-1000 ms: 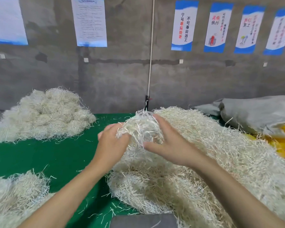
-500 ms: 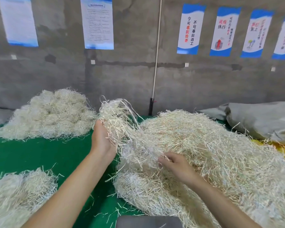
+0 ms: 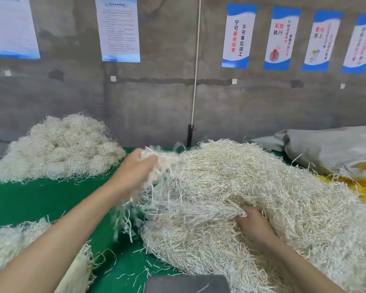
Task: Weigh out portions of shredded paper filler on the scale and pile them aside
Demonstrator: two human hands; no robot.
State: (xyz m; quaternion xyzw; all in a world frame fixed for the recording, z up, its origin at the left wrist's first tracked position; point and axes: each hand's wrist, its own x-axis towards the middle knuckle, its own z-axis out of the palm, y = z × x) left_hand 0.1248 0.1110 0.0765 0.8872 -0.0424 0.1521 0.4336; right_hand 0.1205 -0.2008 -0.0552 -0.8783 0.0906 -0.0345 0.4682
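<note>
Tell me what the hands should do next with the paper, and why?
Probably tug the clump free and lower it toward the grey platform at the bottom edge, likely the scale. The left hand grips the clump, but strands trail from it into the big pile, which the right hand grips lower down.

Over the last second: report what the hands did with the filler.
The right hand let go of the clump both hands held and dropped into the big pile, fingers dug in. The left hand kept its grip, pulling the clump leftward off the pile, strands trailing. The far pile, near pile and grey sack stayed put.
</note>
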